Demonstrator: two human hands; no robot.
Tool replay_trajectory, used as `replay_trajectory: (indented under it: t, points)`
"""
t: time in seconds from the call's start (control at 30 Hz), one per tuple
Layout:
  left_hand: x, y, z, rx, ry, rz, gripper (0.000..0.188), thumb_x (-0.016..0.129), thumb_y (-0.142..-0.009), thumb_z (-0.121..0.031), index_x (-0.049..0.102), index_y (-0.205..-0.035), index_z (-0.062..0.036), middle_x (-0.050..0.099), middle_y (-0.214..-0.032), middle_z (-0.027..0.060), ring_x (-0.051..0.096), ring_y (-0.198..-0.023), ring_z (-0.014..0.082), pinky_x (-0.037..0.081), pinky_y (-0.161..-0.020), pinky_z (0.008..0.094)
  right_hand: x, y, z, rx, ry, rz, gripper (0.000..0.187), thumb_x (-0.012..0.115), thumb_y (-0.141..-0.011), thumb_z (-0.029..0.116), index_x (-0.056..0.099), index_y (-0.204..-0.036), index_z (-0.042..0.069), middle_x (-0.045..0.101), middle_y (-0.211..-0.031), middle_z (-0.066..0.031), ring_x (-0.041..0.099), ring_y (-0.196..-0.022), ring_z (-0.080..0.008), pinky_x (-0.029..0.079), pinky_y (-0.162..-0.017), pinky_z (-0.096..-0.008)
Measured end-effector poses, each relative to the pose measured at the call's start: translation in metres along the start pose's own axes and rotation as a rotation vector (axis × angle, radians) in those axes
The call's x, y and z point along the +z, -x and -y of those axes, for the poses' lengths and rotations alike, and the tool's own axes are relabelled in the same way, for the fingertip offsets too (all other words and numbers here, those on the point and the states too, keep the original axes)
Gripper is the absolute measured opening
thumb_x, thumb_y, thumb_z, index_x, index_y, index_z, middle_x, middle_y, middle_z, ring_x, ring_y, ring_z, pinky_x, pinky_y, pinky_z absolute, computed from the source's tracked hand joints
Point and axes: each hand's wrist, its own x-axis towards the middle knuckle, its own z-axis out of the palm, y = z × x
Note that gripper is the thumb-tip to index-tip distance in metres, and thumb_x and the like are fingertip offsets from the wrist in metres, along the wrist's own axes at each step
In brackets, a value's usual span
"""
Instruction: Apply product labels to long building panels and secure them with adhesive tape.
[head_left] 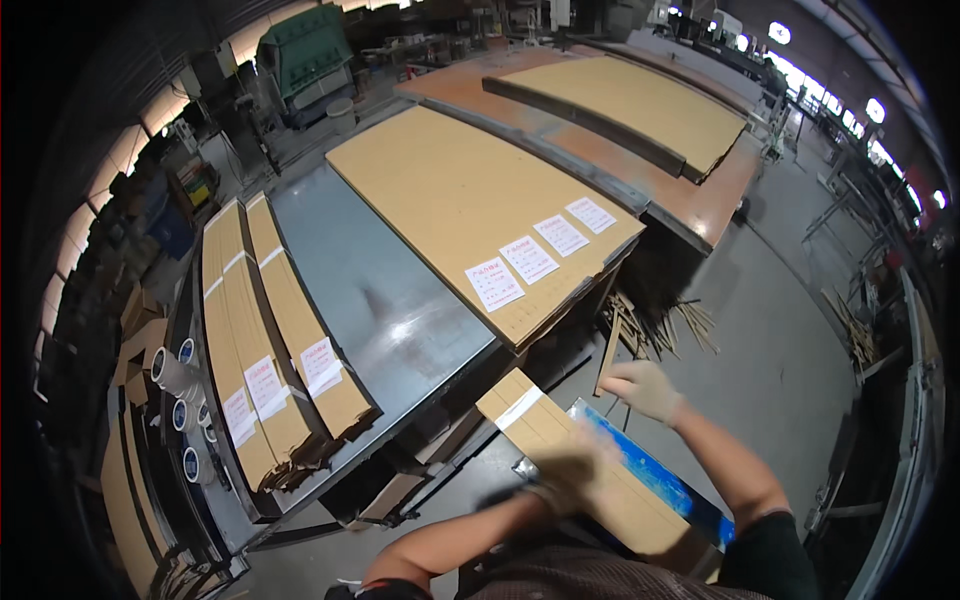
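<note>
My left hand (pixel 575 465), smeared by motion, is over a long tan cardboard bundle (pixel 640 510) in front of me. A white band (pixel 519 408) crosses the bundle near its far end. My right hand (pixel 645 390), in a pale glove, is raised to the right of the bundle with its fingers curled closed. Whether it holds anything is hidden. By its fingertips a thin wooden strip (pixel 609 350) shows, and I cannot tell if they touch. A blue-topped surface (pixel 665 472) lies along the bundle's right side.
On the metal table (pixel 350 270) lie a wide cardboard stack (pixel 470 190) with several printed labels and banded cardboard strips (pixel 235 330). Tape rolls (pixel 183 415) stand at its left. Wood strips (pixel 690 325) are heaped under the table edge. Another stack (pixel 620 95) rests on a brown table (pixel 690 215).
</note>
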Motion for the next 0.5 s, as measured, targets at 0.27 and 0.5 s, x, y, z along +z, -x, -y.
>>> replay_trajectory:
  t: [0.27,0.5]
  points:
    - [0.155,-0.049,-0.125,0.322,-0.51,0.486,0.077,0.079,-0.061,-0.047,0.056,-0.121,-0.0039,0.061,-0.111,0.0176,0.06,-0.106,0.0334,0.048,-0.087,0.046,0.068,0.363,0.069,0.126,-1.128,0.321,0.084,0.076,-0.079,0.051,0.046,-0.134,-0.005,0.063,-0.121,-0.0194,0.066,-0.098,-0.0256,0.056,-0.077,-0.0352]
    - [0.05,0.109,-0.156,0.505,-0.198,0.315,0.099,0.083,-0.058,-0.047,0.044,-0.138,-0.0019,0.051,-0.132,0.0229,0.049,-0.125,0.036,0.039,-0.104,0.0433,0.057,0.671,0.022,-0.109,-0.77,-1.664,0.066,0.053,-0.099,0.049,0.033,-0.15,0.012,0.037,-0.152,-0.0087,0.038,-0.137,-0.024,0.037,-0.111,-0.0462]
